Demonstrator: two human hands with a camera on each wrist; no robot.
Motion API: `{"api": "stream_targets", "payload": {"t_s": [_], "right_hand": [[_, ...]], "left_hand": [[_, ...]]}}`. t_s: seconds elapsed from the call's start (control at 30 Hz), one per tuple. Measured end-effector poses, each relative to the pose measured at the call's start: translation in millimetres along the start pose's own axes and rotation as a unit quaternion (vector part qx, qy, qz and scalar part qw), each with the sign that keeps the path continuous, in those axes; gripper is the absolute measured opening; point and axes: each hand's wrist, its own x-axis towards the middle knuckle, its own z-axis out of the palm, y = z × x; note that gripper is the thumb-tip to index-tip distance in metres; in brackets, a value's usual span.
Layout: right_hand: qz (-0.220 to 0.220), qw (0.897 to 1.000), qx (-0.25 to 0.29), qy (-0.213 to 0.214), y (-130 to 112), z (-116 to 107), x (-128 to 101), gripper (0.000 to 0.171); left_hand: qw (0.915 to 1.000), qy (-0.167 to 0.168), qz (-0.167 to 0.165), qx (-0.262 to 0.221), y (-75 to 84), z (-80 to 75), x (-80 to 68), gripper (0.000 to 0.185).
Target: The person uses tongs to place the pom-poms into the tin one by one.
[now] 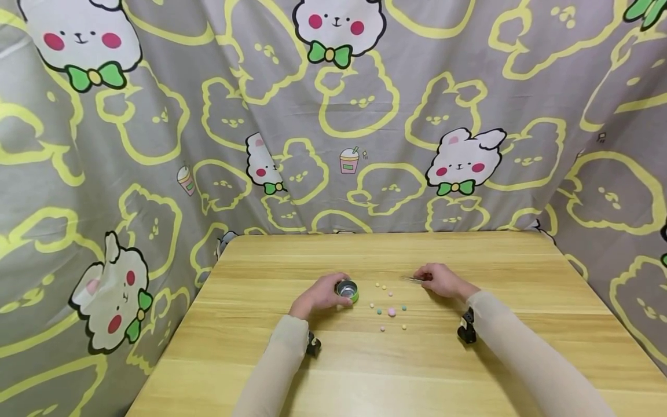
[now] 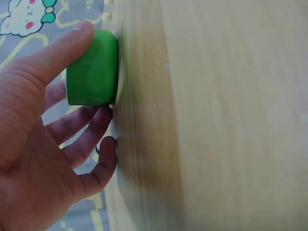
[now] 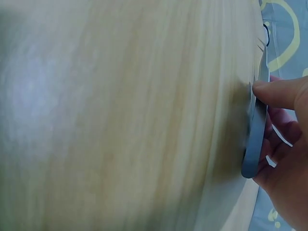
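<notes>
A person's left hand [image 1: 319,295] grips a small green cup [image 1: 347,290] upright on a wooden table [image 1: 260,370]. The right hand [image 1: 440,280] pinches metal tweezers [image 1: 411,279] lying flat, tips towards the cup. Small pastel beads [image 1: 388,304] lie scattered between the hands, near the cup. Lifting the tweezers well probably means a firm pinch while keeping the cup steady.

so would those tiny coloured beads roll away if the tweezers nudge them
Probably: the beads look small and round, lying loose on the smooth wooden table. They seem light, so the tweezers in the right hand could flick one aside. Their exact shape is too small to tell.
</notes>
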Motion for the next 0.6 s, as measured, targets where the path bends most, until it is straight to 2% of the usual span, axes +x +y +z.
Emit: {"api": "stream_targets", "payload": {"t_s": [0.43,0.6], "right_hand": [[-0.001,1.0,0.023,0.0,-7.9,-12.6,-10.6,0.02],[-0.014,1.0,0.019,-0.006,-9.4,-18.0,-16.1,0.018]], "left_hand": [[0.9999,0.003,0.008,-0.006,-1.2,1.3,1.1,0.052],[0.9999,0.001,0.006,-0.011,-1.7,1.1,0.3,0.052]]}}
